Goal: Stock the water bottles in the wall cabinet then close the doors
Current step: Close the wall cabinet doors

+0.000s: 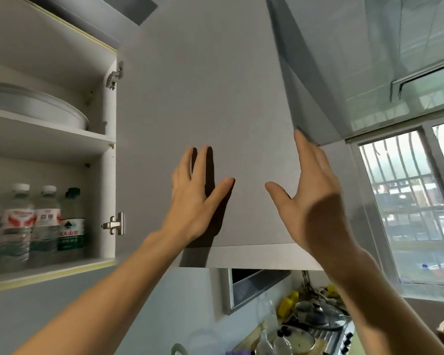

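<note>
Cabinet point(49, 139) at frame left is seen open; door point(203, 98), center, not yet shut. Bottles point(36, 224) already shelved lower left, so stocking judged done. Left hand point(192, 201) laid flat on door; right hand point(310, 201) fingers straight at door edge.

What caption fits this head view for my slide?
Both hands, left and right, on the open cabinet door; water bottles stand inside.

Four clear plastic water bottles point(34, 224) stand in a row on the bottom shelf point(49, 271) inside the open wall cabinet, left of the flat grey cabinet door point(203, 85). Both hands lie on that door.
</note>
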Available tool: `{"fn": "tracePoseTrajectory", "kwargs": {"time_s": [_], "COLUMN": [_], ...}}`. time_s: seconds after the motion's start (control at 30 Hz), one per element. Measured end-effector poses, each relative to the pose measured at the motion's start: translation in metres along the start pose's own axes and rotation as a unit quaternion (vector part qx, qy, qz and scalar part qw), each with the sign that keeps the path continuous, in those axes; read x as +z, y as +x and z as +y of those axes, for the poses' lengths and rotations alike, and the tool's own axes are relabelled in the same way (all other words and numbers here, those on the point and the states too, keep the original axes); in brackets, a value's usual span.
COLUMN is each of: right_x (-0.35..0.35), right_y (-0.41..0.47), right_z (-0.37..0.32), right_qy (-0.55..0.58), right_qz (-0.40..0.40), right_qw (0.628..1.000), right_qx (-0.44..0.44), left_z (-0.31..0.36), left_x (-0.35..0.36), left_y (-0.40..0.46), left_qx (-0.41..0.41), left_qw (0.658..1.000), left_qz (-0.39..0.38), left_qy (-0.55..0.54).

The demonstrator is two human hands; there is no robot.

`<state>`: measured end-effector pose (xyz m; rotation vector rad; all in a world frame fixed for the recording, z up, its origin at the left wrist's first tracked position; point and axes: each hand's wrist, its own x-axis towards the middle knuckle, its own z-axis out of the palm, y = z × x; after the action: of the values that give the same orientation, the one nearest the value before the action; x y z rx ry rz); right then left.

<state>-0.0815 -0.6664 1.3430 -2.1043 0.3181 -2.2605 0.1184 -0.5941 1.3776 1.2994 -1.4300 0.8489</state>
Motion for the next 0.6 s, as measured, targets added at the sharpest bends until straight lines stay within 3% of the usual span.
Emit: {"fn": "tracePoseTrajectory", "kwargs": {"time_s": [0.13,0.23,0.4,0.6], "right_x": [-0.010,-0.012,-0.003,0.039], "right_y": [-0.010,-0.017,-0.031,-0.045], "right_z": [-0.009,-0.024,-0.057,-0.103], "right_qy": [0.205,0.318,0.525,0.656], "right_qz": [-0.050,-0.073,-0.120,-0.238], "right_qw": [0.977,0.945,0.843,0.716], "right_qx": [0.030,0.005,-0.022,-0.005], "left_z": [0.022,0.033,0.055,0.085], "left_x": [-0.016,-0.037,-0.091,-0.171], "left_y": [-0.010,-0.015,-0.025,-0.035], "left_qx": [0.001,-0.001,-0.013,-0.049], "left_qw": [1.000,1.000,0.999,0.994], "left_qz": [-0.005,-0.007,-0.043,-0.048], "left_qy": [0.006,0.013,0.002,-0.082]}}
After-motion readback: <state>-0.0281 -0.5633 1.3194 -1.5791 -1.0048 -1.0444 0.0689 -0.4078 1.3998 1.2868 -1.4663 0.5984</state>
